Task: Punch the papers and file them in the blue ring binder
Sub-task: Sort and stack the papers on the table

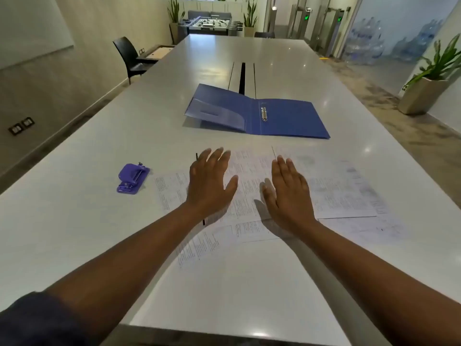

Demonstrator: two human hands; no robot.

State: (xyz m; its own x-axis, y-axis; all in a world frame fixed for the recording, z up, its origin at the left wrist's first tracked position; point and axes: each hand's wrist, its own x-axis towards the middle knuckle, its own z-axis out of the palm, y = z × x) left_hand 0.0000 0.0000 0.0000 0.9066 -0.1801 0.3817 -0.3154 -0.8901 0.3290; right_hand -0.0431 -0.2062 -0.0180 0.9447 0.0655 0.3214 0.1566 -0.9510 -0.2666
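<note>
Both the left hand [208, 187] and right hand [287, 196] are spread flat, holding nothing, over loose papers [336, 191], likely for gathering; the blue ring binder [287, 118] lies opened beyond, the purple punch [132, 178] left

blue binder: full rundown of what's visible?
The blue ring binder lies open on the white table, beyond the spread papers and apart from them. Its covers look like thin, matte plastic. The right cover lies flat; the left one is tilted up off the table and carries a translucent inner pocket. A small metal ring mechanism sits just right of the spine, and whether its rings are open or closed is too small to tell. No papers are filed in it. Neither hand touches it.
</note>
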